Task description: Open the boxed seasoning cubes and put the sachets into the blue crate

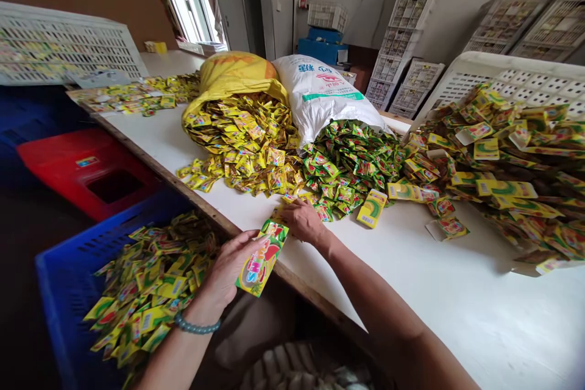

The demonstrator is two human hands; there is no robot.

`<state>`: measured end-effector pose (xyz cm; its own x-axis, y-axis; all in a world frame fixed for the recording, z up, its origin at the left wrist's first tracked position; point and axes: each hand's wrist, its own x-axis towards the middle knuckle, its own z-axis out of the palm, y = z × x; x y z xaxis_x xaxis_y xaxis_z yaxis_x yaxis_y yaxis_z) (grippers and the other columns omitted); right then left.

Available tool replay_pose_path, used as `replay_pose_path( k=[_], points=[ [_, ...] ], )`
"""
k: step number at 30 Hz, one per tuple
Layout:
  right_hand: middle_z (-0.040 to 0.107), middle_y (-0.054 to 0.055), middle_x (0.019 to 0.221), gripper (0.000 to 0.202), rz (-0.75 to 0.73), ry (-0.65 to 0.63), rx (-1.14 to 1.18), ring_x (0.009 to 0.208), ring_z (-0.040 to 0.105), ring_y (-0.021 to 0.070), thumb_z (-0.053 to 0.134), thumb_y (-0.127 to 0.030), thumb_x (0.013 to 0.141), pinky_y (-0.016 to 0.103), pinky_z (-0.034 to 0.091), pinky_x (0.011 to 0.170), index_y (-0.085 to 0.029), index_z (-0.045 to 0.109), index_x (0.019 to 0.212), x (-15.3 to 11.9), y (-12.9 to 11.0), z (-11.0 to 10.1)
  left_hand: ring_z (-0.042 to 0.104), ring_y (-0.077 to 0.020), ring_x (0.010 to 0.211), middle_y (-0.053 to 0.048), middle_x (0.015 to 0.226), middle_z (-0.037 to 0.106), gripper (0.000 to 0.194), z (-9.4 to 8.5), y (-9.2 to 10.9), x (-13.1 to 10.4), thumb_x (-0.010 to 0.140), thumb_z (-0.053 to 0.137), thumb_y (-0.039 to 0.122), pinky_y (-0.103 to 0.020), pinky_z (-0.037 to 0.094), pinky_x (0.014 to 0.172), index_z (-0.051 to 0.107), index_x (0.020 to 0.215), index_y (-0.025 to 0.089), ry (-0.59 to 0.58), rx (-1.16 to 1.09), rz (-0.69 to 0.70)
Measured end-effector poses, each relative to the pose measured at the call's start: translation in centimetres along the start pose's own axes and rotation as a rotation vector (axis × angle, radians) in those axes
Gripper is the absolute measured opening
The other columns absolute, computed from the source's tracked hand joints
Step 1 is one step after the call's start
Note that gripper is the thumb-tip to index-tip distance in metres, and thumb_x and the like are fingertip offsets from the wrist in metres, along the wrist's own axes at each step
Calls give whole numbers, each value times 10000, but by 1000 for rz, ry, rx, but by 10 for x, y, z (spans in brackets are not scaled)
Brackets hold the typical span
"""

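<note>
My left hand (233,265) grips a small flat candy box (265,259), printed green, yellow and red with fruit, just off the table's front edge. My right hand (304,220) is on the tabletop beside the box, fingers curled down at the near edge of the yellow candy sachets (247,128). Its fingertips are partly hidden, and what they hold cannot be made out. Behind it, the yellow sachets spill from a yellow sack (237,70). Green sachets (351,158) spill from a white sack (320,88) beside them.
A large heap of flat cartons (507,189) lies at right before a white crate (539,85). One yellow carton (372,208) lies nearer. Below the wooden table edge (301,292) stand a filled blue crate (50,280) and a red stool (59,158). Stacked crates (397,42) line the back.
</note>
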<state>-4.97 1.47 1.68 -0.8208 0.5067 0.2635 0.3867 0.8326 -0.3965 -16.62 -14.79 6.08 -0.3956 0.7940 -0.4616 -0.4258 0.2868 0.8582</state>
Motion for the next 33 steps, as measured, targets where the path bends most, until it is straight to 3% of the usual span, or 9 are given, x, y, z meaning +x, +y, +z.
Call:
replay_pose_path(
  k=[2, 6, 9, 12, 18, 25, 30, 33],
  points=[
    [701, 46, 786, 126, 93, 51, 92, 803, 604, 186, 600, -129, 795, 301, 434, 823, -204, 683, 738, -8, 4, -1, 695, -194, 651, -41, 765, 755, 438, 4, 0, 2, 566, 838, 358, -287, 537, 630, 682, 917, 147, -11, 3, 17],
    [694, 48, 791, 171, 376, 260, 299, 714, 602, 182, 516, -213, 864, 294, 450, 689, -199, 685, 841, -42, 15, -27, 701, -205, 675, -35, 767, 753, 425, 21, -5, 6, 569, 825, 391, -280, 532, 626, 685, 898, 160, -89, 11, 36],
    [672, 25, 746, 208, 549, 439, 754, 636, 587, 159, 604, -376, 829, 285, 469, 618, -196, 660, 917, -73, 18, -52, 692, -198, 652, -33, 749, 747, 425, 41, -16, 9, 587, 822, 410, -274, 523, 607, 685, 899, 156, -179, 30, 13],
    [640, 3, 706, 278, 581, 473, 990, 610, 566, 142, 682, -412, 761, 279, 480, 604, -199, 647, 935, -99, 12, -62, 687, -197, 649, -46, 764, 747, 423, 61, -28, 10, 611, 817, 425, -282, 527, 613, 681, 896, 143, -285, 45, -13],
    [689, 43, 874, 306, 626, 380, 811, 739, 592, 174, 693, -412, 751, 294, 488, 697, -192, 668, 962, -125, -1, -49, 702, -215, 731, -44, 829, 750, 466, 73, -48, 12, 677, 788, 441, -298, 543, 672, 677, 1023, 149, -345, 133, 44],
    [621, 18, 682, 197, 591, 341, 473, 616, 505, 144, 655, -369, 779, 259, 400, 585, -180, 650, 723, -130, -1, -55, 704, -214, 782, -54, 904, 766, 437, 71, -58, 13, 724, 764, 440, -276, 543, 686, 695, 1056, 165, -332, 214, 97],
    [672, 11, 716, 53, 562, 210, 587, 648, 566, 149, 676, -245, 742, 247, 430, 603, -196, 687, 757, -134, -7, -59, 706, -234, 869, -83, 1004, 764, 475, 71, -54, 8, 715, 785, 390, -292, 553, 754, 687, 1112, 149, -430, 263, 76],
    [702, 14, 756, 113, 608, 238, 717, 682, 611, 161, 699, -259, 730, 258, 463, 639, -199, 692, 825, -133, -10, -59, 708, -229, 837, -88, 1012, 764, 505, 71, -54, 6, 693, 803, 377, -289, 554, 726, 677, 1121, 141, -418, 265, 79]
  ],
)
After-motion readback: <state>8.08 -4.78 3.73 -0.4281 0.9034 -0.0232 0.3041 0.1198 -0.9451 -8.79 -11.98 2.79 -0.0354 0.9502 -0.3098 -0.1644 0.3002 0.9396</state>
